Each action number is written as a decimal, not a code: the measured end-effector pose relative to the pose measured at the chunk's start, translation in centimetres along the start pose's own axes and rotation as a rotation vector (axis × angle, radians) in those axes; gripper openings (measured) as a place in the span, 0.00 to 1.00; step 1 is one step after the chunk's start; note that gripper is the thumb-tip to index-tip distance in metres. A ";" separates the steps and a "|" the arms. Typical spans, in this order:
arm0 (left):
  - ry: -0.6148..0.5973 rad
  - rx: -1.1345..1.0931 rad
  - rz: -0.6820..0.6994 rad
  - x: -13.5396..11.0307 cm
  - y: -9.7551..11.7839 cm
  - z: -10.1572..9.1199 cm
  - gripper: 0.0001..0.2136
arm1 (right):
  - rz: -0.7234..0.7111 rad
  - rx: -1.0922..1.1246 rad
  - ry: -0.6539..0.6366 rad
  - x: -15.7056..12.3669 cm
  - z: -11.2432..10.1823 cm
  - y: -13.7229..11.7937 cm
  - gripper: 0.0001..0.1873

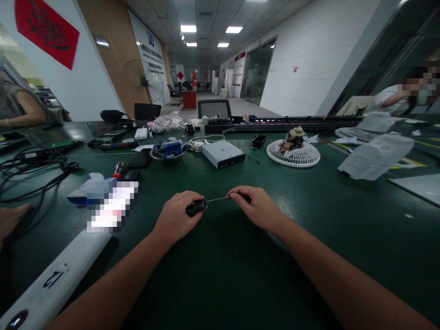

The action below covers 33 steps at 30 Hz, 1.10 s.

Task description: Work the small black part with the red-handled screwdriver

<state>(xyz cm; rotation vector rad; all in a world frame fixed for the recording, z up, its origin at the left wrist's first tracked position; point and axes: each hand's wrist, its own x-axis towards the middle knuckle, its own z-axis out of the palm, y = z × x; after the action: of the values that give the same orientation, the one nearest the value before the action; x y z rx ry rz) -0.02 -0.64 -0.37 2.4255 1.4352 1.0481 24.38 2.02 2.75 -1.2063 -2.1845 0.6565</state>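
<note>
My left hand [177, 215] is closed around the black handle of a small screwdriver [197, 206], held just above the dark green table [240, 266]. The thin metal shaft runs to the right, and my right hand [257, 207] pinches its tip between thumb and fingers. Both hands sit near the middle of the table, close together.
Beyond the hands lie a grey drive box [223, 154], a metal bowl of parts [168, 152], a white fan grille with a motor [293, 152], white fan housings [376, 156] and a red-handled screwdriver [118, 168]. Black cables [27, 169] crowd the left. A white panel [51, 279] lies front left. Other people sit at both sides.
</note>
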 end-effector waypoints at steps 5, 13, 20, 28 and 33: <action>-0.013 0.011 0.028 0.0 0.2 0.0 0.13 | 0.023 -0.004 -0.069 0.0 0.1 -0.1 0.14; 0.009 0.048 0.050 0.0 0.2 0.0 0.13 | 0.061 -0.142 -0.077 0.0 0.0 -0.3 0.16; 0.033 0.069 0.021 0.0 0.0 -0.1 0.14 | 0.203 -0.139 0.049 0.1 -0.3 0.1 0.23; 0.053 0.104 -0.035 0.2 -0.1 -0.1 0.12 | 0.083 0.141 -0.289 -0.5 0.3 -0.8 0.22; 0.031 0.104 -0.033 0.1 -0.2 -0.1 0.13 | 0.081 -0.003 -0.376 -0.7 0.5 -0.9 0.11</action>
<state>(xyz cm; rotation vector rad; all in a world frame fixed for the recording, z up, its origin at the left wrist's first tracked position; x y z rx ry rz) -0.19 -0.46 -0.39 2.4570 1.5723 1.0336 23.83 0.92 2.80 -1.2595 -2.4481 0.9815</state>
